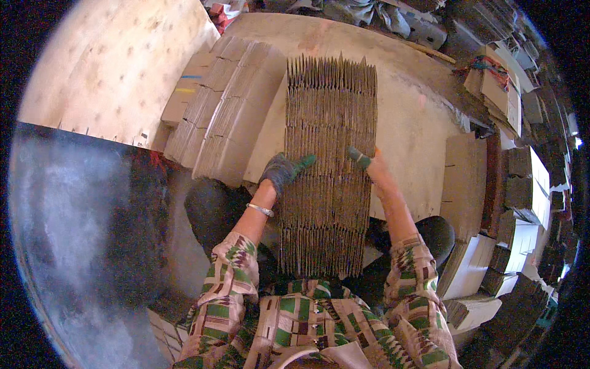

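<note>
Cardboard stack (pixel 329 206) sits dead center of the frame, my left grip (pixel 284 171) and right grip (pixel 373 166) clamped on its long sides. Probably hefty as a bundle, stiff sheets but kinda slidey against each other, so I'd squeeze both sides around mid-length.

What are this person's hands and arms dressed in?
The left hand wears a dark grey glove with a green thumb, and a silvery bracelet circles that wrist. The right hand has a green thumb cover and a spot of orange by the fingers. Both sleeves are patterned in green, beige and dark maroon.
</note>
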Demonstrator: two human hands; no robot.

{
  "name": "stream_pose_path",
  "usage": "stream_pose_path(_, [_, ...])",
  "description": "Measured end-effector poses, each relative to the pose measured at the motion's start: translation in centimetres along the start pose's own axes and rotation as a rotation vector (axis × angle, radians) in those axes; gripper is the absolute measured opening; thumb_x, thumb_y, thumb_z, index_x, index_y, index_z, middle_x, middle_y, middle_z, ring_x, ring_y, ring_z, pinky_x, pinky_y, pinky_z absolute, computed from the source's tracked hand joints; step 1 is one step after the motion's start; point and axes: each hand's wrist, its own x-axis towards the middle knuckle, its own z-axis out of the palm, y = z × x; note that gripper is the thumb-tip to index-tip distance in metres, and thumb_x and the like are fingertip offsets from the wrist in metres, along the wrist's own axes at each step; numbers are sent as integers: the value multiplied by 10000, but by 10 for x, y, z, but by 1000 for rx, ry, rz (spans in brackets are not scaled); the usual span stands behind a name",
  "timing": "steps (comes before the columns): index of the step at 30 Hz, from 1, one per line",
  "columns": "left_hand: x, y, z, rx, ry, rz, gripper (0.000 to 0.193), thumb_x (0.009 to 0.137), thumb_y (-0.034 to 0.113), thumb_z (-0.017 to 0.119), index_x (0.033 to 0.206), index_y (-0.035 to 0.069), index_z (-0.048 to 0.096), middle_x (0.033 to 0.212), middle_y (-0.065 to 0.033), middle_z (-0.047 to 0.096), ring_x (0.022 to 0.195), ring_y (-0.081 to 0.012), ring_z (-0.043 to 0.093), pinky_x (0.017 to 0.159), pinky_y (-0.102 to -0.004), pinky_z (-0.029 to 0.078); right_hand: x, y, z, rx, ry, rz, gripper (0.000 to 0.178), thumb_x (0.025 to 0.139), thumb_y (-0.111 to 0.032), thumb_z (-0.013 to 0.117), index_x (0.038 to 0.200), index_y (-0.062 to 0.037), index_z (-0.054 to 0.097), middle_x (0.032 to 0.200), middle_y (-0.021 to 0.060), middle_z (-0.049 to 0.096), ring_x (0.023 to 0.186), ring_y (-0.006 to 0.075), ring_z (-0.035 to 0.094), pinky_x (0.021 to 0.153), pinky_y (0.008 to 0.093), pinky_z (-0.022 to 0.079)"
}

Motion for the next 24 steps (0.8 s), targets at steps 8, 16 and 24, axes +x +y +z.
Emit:
stream_pose_path(8, [-19,41,-8,-37,-65,-101,728,871,583,702,1331,24,633,1363,-159,646,1220,-298,635,1045,-378,491,4,-27,6,-36,4,-14,760,801,-231,869,1357,62,443,1098,161,681,936,237,679,785,373,573])
stream_pose_path(16, [-19,19,-8,-98,121,-11,1046,766,634,780,1473,-41,409,1339,-252,618,1236,-362,606,1025,-406,501,-11,-53,-1,-460,243,-177,950,824,-320,845,1473,105,297,1417,326,475,1280,439,514,1082,438,431])
stream_pose_path(24, [-58,97,51,704,496,123,1337,667,759,740,1620,62,113,1643,-268,198,1515,-438,195,1213,-624,121,-41,-52,18,-1043,417,-608,832,831,-101,718,1528,38,285,1483,278,436,1396,452,396,1155,503,328])
